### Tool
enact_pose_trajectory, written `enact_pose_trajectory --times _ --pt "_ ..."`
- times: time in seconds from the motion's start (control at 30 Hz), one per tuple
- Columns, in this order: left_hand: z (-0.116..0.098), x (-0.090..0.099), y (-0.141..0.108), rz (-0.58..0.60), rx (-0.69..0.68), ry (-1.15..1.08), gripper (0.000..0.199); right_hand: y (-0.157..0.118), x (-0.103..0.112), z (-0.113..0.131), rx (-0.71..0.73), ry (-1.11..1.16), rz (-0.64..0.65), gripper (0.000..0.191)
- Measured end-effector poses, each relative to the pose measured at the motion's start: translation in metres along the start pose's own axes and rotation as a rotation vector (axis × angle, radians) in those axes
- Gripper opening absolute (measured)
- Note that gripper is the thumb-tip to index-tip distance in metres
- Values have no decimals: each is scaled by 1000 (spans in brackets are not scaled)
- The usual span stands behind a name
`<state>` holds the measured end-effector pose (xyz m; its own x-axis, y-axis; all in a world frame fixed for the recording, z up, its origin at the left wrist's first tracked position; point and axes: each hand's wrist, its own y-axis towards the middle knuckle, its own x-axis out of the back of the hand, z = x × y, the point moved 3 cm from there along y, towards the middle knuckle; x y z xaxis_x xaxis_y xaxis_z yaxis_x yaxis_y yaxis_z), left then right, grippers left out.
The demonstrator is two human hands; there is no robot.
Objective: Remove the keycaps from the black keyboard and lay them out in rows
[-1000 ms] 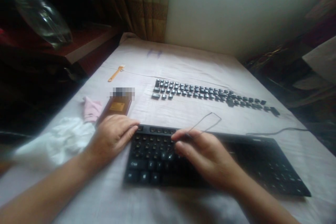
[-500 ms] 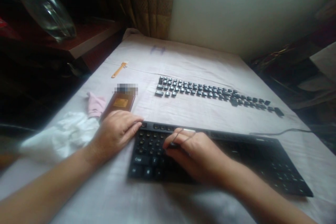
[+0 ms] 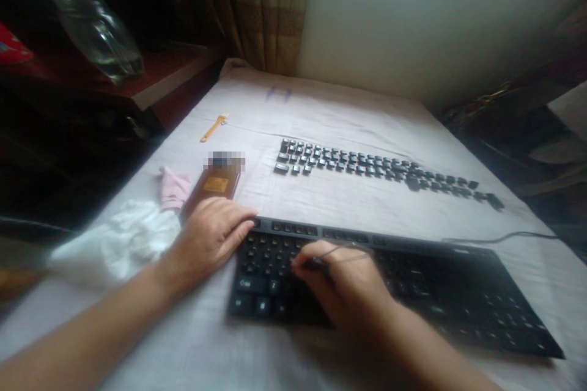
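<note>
A black keyboard (image 3: 463, 293) lies across the cloth-covered surface, many of its upper-left keycaps off and a few lower-left ones in place. My left hand (image 3: 213, 232) grips the keyboard's top left corner, thumb and fingers close together. Over the left-middle keys, my right hand (image 3: 342, 272) is closed in a pinch on a small dark object (image 3: 316, 264) with thin wire loops that pass over the fingers. Its tip is hidden against the keys. Beyond the keyboard, loose black keycaps (image 3: 351, 162) stand in rows.
A brown bottle (image 3: 217, 184) lies beside my left hand, near a pink cloth (image 3: 175, 188) and a white crumpled cloth (image 3: 132, 235). Farther back is an orange-handled brush (image 3: 213, 128). A black cable (image 3: 499, 237) runs right. A glass jar (image 3: 103, 40) stands on a dark-red table (image 3: 174, 70).
The whole view has shifted slightly. My right hand has turned a little and its fingers have moved slightly over the keys. My left hand still grips the same corner.
</note>
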<state>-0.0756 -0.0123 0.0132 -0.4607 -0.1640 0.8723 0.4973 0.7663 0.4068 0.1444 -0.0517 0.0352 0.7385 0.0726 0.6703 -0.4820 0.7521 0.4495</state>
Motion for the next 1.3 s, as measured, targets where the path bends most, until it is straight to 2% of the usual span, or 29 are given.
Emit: enact_pose_trajectory --times 0.17,0.27,0.37,0.5,0.6,0.77,0.93,1.1,1.3 --pt "-1 0 0 10 3 17 33 1 10 -2 -179 101 -115 7" --pt "-1 0 0 10 3 17 32 2 17 -6 -315 243 -204 1" --pt "-2 1 1 -17 -12 30 28 2 19 -10 -376 366 -269 1" --pt "-17 6 2 -86 -62 -6 23 -2 19 -11 -322 336 -353 5" --pt "-35 7 2 -64 -66 -178 22 -2 19 -4 -220 285 -369 11" --pt "-51 0 1 13 21 -458 35 4 18 11 -66 198 -344 17" --pt "-54 -1 2 25 99 -589 26 5 13 18 18 209 -293 17" --pt "-56 0 3 16 158 -643 8 5 7 20 57 228 -283 19" --pt "-52 0 1 22 190 -661 7 4 8 17 -58 282 -344 25"
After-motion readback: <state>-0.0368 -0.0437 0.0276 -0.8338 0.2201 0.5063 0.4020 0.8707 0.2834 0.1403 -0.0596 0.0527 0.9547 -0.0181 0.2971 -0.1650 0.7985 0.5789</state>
